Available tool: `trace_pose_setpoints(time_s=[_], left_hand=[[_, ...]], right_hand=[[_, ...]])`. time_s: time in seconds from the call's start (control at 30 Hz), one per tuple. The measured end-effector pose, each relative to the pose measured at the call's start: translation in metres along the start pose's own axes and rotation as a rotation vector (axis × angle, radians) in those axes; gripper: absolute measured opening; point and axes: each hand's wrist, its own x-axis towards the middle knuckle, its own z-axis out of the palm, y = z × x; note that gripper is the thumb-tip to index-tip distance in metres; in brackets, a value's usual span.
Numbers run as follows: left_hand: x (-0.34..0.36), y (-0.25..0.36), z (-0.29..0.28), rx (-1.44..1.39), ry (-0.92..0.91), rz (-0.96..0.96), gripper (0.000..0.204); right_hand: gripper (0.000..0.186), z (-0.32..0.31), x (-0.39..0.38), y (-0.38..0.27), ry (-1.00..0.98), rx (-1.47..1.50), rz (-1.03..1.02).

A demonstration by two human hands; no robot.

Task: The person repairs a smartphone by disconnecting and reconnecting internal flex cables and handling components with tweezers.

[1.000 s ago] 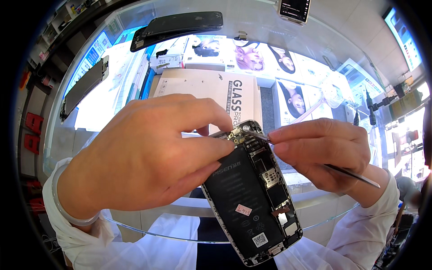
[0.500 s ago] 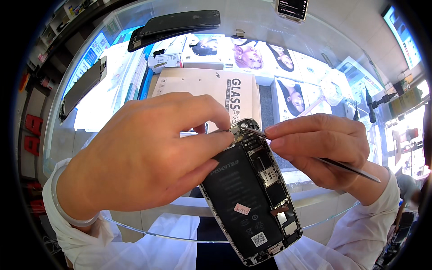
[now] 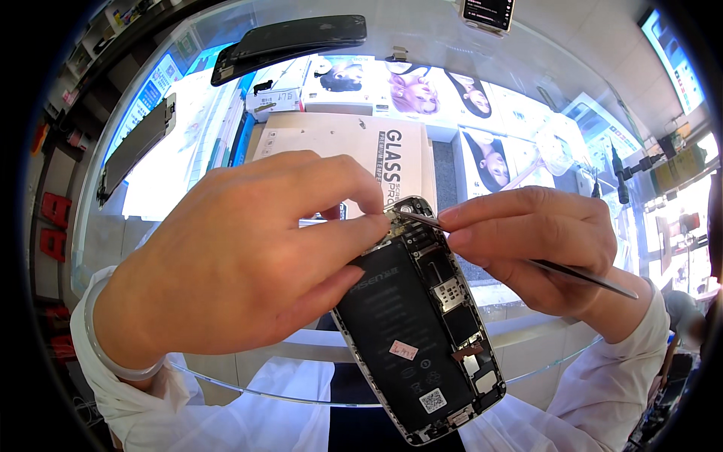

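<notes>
Left hand (image 3: pixel 248 264): is gripping the opened phone (image 3: pixel 422 324) from its left side; fingers are curling over the upper edge, thumb and forefinger pressing together at the phone's top left corner.
Opened phone: is being held above the near edge of the glass counter (image 3: pixel 113 226), tilted, top end pointing away from the person; back is off, black battery (image 3: pixel 395 324) and small boards are showing.
Tweezers (image 3: pixel 527 260): tip is touching the top end of the phone; shaft is running out to the right of the phone.
Right hand (image 3: pixel 542 248): is working right of the phone's top end; thumb and fingers are pinching the tweezers.
Flat box (image 3: pixel 339 147): is lying beyond the phone, under the glass.
Dark screen panels (image 3: pixel 290 38): are lying far beyond and left of the phone.
</notes>
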Motion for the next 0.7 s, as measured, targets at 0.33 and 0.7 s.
trace_pose_setpoints(time_s=[0.33, 0.7], left_hand=[[-0.0001, 0.0, 0.0012, 0.033, 0.012, 0.015, 0.033], [-0.0004, -0.0002, 0.0027, 0.033, 0.037, 0.035, 0.032]], right_hand=[[0.017, 0.0002, 0.001, 0.0007, 0.056, 0.158, 0.13], [0.016, -0.0026, 0.0013, 0.0003, 0.029, 0.131, 0.113]])
